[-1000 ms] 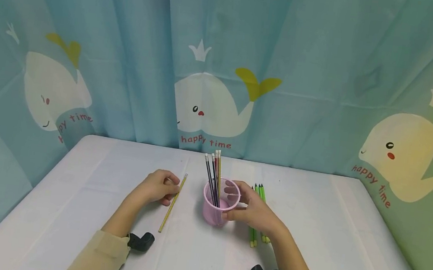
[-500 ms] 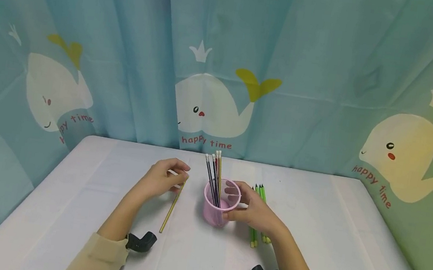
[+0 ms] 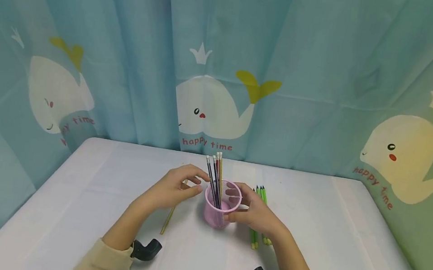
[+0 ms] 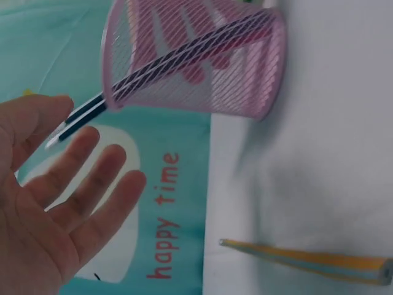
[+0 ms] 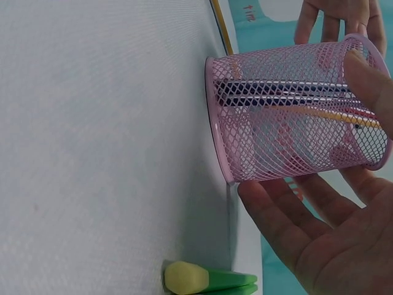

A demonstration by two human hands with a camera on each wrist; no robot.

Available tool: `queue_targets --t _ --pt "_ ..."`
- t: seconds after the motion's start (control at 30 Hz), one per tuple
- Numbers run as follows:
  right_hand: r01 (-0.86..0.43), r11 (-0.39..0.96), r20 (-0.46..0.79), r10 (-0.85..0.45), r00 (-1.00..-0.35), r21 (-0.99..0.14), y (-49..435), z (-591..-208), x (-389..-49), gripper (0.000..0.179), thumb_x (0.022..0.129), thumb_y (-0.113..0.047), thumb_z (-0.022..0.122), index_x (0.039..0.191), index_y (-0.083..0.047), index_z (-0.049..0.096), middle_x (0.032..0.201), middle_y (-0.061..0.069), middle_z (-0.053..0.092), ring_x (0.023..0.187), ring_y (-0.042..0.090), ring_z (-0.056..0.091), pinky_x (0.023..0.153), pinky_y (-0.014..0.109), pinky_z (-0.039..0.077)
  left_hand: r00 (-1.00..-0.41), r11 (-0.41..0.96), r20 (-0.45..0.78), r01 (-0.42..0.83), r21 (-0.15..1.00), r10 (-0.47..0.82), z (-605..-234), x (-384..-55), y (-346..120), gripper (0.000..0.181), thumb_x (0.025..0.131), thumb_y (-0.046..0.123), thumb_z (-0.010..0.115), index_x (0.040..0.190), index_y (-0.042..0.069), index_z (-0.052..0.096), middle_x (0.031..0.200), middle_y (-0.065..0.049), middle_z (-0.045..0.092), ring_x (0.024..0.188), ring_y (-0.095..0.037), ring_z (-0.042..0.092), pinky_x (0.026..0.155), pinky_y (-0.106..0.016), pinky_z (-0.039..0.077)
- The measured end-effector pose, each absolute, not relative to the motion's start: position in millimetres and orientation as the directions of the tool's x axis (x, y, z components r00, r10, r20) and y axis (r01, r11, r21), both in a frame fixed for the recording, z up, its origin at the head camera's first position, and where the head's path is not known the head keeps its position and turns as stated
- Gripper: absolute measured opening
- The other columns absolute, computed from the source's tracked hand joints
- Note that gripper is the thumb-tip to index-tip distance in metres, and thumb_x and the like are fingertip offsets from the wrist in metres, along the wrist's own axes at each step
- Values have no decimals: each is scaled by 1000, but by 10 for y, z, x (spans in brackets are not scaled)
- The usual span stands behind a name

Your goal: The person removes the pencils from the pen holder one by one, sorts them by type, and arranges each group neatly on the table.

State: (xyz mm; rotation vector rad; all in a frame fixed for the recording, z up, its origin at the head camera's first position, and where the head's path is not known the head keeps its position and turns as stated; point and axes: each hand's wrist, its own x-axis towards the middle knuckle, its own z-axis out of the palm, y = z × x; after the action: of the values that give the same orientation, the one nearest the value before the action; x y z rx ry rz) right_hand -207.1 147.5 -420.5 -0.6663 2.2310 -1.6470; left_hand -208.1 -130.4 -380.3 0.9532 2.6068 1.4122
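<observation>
A pink mesh pen holder point(image 3: 213, 219) stands upright on the table, with several pencils point(image 3: 210, 169) leaning in it, dark ones plus a yellow and a red one. My right hand point(image 3: 257, 211) grips its right side, thumb at the front near the rim, fingers round the back. Just left of the rim is my left hand point(image 3: 174, 188), fingers spread and relaxed. In the left wrist view its thumb and fingertips are right at the eraser ends of two dark pencils point(image 4: 86, 117), not closed on them. A yellow pencil point(image 3: 167, 222) lies on the table, partly hidden under the left hand.
Several green pencils point(image 3: 253, 238) lie on the white table point(image 3: 330, 241) to the right, partly covered by the right hand and forearm. A blue curtain point(image 3: 302, 137) with printed whales hangs behind the table's far edge. Each wrist wears a black camera mount point(image 3: 147, 250).
My left hand has left the yellow pencil and moved right to the pencils in the holder. That pencil stays on the table. My right hand keeps its grip on the pen holder.
</observation>
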Motion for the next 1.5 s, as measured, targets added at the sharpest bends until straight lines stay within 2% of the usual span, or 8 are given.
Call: queue_targets --t 0.3,0.63,1.07,1.3,1.5 --pt "-186 246 32 -521 -853 -951 1484 -4206 -2070 79 76 -14 85 144 -9 45 140 12 55 131 39 49 105 55 47 -782 449 232 543 710 578 -3847 -2032 -1225 33 98 15 64 130 16 61 132 0 60 115 -26 61 90 -45 57" --pt "-176 250 25 -510 -860 -952 1477 -4220 -2065 82 76 -14 86 146 -9 44 141 12 55 130 38 51 105 55 47 -781 445 274 564 696 561 -3878 -2051 -1189 34 97 15 65 130 12 62 132 -4 61 113 -27 63 88 -39 59" --pt "-195 244 43 -516 -855 -950 1481 -4231 -2072 81 76 -14 86 146 -10 44 141 13 54 131 39 50 105 54 47 -789 418 396 593 688 470 -3819 -2045 -1180 28 96 12 66 124 12 66 122 0 65 104 -18 67 83 -28 59" --pt "-184 253 29 -515 -857 -950 1478 -4231 -2062 82 76 -15 86 146 -10 44 142 12 54 131 38 50 106 55 46 -779 400 519 626 670 350 -3820 -2058 -1189 27 94 8 67 121 11 68 119 -1 66 101 -16 67 78 -26 60" --pt "-189 251 36 -511 -859 -950 1480 -4227 -2066 81 75 -15 86 145 -11 45 140 11 55 130 37 51 105 54 47 -702 329 689 703 630 180 -3808 -2087 -1195 22 92 5 69 114 9 69 112 -4 67 98 -22 67 76 -28 61"
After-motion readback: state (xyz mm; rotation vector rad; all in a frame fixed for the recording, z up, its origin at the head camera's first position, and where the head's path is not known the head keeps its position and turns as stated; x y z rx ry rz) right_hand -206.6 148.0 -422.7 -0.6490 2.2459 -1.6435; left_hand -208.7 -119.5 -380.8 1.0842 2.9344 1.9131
